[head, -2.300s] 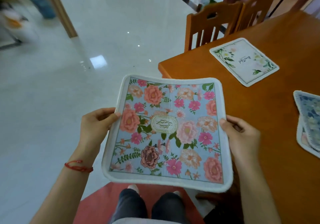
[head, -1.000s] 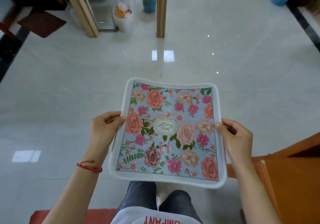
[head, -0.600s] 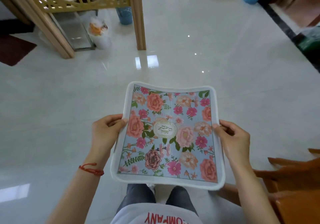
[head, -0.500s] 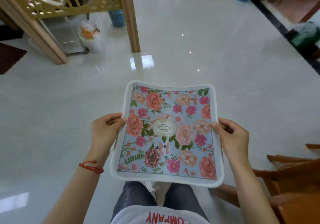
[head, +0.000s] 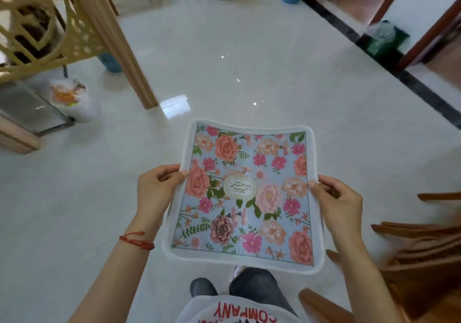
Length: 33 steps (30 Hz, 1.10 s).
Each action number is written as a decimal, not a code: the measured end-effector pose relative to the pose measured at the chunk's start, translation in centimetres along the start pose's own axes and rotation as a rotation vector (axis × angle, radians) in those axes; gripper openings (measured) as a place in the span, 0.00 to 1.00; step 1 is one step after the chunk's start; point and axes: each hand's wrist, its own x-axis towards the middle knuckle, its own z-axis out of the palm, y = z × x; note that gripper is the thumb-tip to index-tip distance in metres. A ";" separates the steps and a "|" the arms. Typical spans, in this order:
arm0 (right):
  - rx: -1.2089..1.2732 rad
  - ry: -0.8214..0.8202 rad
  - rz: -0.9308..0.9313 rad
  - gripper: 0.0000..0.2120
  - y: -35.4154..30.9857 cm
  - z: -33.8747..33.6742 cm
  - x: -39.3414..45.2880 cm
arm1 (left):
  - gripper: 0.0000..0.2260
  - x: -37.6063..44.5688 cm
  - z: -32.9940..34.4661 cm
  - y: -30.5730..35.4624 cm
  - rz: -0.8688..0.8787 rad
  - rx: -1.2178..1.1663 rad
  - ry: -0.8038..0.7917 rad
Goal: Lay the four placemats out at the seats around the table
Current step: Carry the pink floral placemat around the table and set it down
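Note:
A floral placemat, light blue with pink and orange flowers and a white border, is held flat in front of me above the floor. My left hand pinches its left edge with the thumb on top. My right hand grips its right edge the same way. The table and the other placemats are out of view.
A wooden chair stands blurred at the lower right. A wooden screen post rises at the left, with a white plastic bag at its foot. A green bin sits by the far right doorway. Glossy white floor stretches ahead.
The view has swung from the table towards the open floor and on rightward, bringing the chair into view at the right. Both hands keep the same hold on the placemat.

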 end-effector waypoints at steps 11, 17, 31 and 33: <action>0.124 0.281 0.050 0.08 -1.9 -6.0 12.2 | 0.08 7.9 15.9 10.3 0.088 0.058 -0.238; 0.146 0.465 0.115 0.08 -2.1 -8.7 17.5 | 0.07 11.9 25.3 15.1 0.177 0.122 -0.426; 0.156 0.820 0.217 0.10 -3.7 -13.9 26.5 | 0.04 16.7 44.0 24.4 0.272 0.236 -0.804; 0.149 0.850 0.226 0.09 -3.6 -15.3 27.7 | 0.05 16.6 46.7 25.1 0.274 0.244 -0.835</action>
